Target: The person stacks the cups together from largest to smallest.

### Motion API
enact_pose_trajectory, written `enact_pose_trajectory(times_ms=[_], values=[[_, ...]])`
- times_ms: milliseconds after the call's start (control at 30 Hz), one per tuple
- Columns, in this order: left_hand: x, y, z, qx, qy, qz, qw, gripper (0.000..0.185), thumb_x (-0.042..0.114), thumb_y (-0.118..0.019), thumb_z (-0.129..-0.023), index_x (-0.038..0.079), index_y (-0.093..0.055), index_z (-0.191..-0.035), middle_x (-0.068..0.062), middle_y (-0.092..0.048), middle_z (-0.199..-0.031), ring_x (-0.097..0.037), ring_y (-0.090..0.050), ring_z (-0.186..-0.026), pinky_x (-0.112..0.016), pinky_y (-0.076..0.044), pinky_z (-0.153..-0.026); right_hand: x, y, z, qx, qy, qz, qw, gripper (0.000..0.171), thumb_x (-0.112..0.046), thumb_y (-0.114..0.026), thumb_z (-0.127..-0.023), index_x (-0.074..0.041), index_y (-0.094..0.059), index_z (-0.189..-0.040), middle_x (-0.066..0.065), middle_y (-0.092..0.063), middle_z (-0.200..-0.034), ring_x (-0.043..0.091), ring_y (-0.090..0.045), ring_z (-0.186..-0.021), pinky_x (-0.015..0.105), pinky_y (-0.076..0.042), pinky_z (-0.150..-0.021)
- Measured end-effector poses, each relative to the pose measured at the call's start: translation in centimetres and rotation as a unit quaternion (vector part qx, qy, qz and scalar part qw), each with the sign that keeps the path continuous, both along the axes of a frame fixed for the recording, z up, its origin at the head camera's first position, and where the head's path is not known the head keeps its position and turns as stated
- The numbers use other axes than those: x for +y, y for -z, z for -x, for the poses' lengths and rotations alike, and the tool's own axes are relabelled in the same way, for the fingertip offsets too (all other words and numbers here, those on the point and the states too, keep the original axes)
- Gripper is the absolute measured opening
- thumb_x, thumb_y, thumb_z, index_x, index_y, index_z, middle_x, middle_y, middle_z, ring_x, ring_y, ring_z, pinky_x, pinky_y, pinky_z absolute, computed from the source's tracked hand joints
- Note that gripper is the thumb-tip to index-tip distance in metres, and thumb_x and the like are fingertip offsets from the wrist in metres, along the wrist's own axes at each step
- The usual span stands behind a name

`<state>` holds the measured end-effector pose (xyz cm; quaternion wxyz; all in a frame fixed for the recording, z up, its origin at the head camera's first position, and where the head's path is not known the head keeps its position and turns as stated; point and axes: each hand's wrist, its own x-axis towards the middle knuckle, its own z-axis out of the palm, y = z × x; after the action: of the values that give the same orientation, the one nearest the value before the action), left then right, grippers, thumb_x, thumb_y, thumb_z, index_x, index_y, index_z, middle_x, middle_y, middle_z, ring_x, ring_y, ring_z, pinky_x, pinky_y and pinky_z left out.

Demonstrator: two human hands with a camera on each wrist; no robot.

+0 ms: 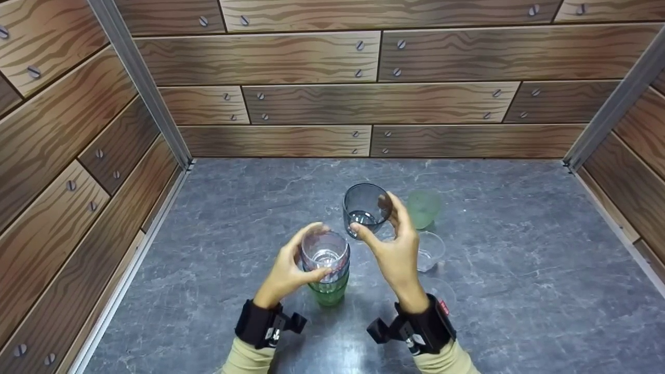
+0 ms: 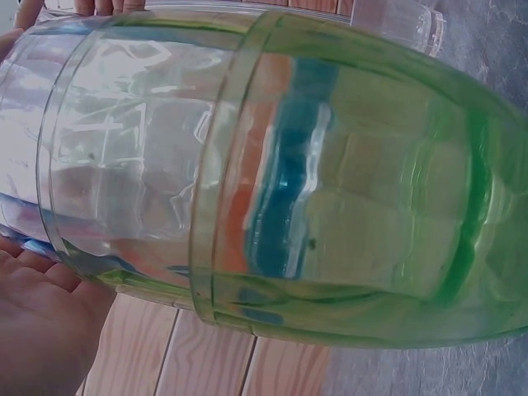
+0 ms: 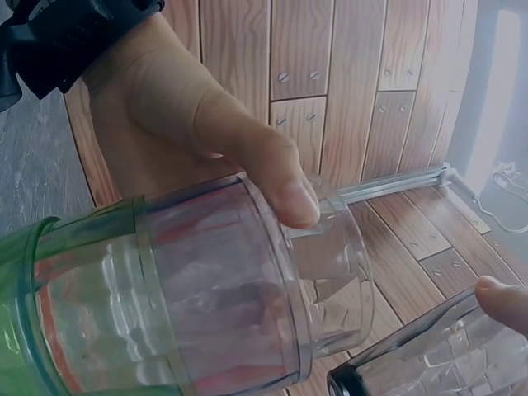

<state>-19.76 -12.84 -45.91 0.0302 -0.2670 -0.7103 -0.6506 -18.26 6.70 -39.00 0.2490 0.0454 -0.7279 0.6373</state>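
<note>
My left hand (image 1: 283,270) grips the upper part of a stack of nested see-through cups (image 1: 330,293), thumb on the near side and fingers round the far side. The stack is green at the bottom and clear to pale purple higher up; it fills most of the left wrist view, its ridged walls (image 2: 355,190) showing. My right hand (image 1: 397,252) holds a smoky grey cup (image 1: 363,205) between thumb and fingers, mouth up and slightly tilted, just behind and right of the stack. In the right wrist view, the grey cup (image 3: 445,355) sits close beside the stack's clear top rim (image 3: 359,272).
Right of my right hand, a green cup (image 1: 423,205) stands on the grey marbled tabletop (image 1: 519,249). A clear cup (image 1: 431,252) stands nearer, partly behind that hand. Wood-patterned walls (image 1: 311,104) enclose the back and both sides.
</note>
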Motion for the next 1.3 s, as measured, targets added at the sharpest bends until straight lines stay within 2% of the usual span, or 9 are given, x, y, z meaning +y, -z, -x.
enact_pose_trajectory(times_ms=[267, 533, 1033, 1300], values=[[-0.1, 0.0, 0.1, 0.006, -0.002, 0.004, 1.0000, 0.077, 0.006, -0.077, -0.070, 0.009, -0.038, -0.137, -0.014, -0.052, -0.134, -0.031, -0.052, -0.122, -0.035, -0.047, -0.104, -0.2, -0.5, -0.5, 0.018, -0.010, -0.004, 1.000, 0.079, -0.009, -0.081, -0.064, 0.001, -0.043, -0.133, 0.017, -0.056, -0.129, 0.025, -0.055, -0.118, 0.027, -0.042, -0.108], [0.0, 0.2, 0.1, 0.014, -0.004, 0.002, 0.9999, 0.076, 0.006, -0.077, -0.070, 0.007, -0.039, -0.137, -0.016, -0.053, -0.133, -0.032, -0.052, -0.120, -0.032, -0.048, -0.103, -0.5, -0.9, -0.9, 0.044, -0.022, -0.006, 0.999, 0.078, -0.007, -0.080, -0.065, 0.003, -0.042, -0.133, 0.019, -0.055, -0.127, 0.026, -0.054, -0.117, 0.014, -0.042, -0.105], [0.0, 0.2, 0.2, 0.012, -0.006, 0.003, 0.9999, 0.078, 0.006, -0.078, -0.069, 0.008, -0.039, -0.137, -0.016, -0.053, -0.134, -0.029, -0.052, -0.122, -0.027, -0.046, -0.104, -1.3, -1.1, -1.3, 0.073, -0.026, -0.039, 0.996, 0.078, -0.009, -0.081, -0.065, 0.004, -0.043, -0.132, 0.018, -0.057, -0.125, 0.021, -0.056, -0.114, 0.016, -0.044, -0.102], [0.0, 0.1, 0.1, 0.016, -0.010, 0.006, 0.9998, 0.078, 0.006, -0.077, -0.069, 0.007, -0.039, -0.137, -0.015, -0.053, -0.133, -0.026, -0.052, -0.122, -0.025, -0.046, -0.105, -1.6, -1.2, -1.4, 0.075, -0.037, -0.036, 0.996, 0.077, -0.008, -0.081, -0.065, 0.004, -0.044, -0.131, 0.018, -0.057, -0.126, 0.023, -0.055, -0.115, 0.017, -0.044, -0.104]])
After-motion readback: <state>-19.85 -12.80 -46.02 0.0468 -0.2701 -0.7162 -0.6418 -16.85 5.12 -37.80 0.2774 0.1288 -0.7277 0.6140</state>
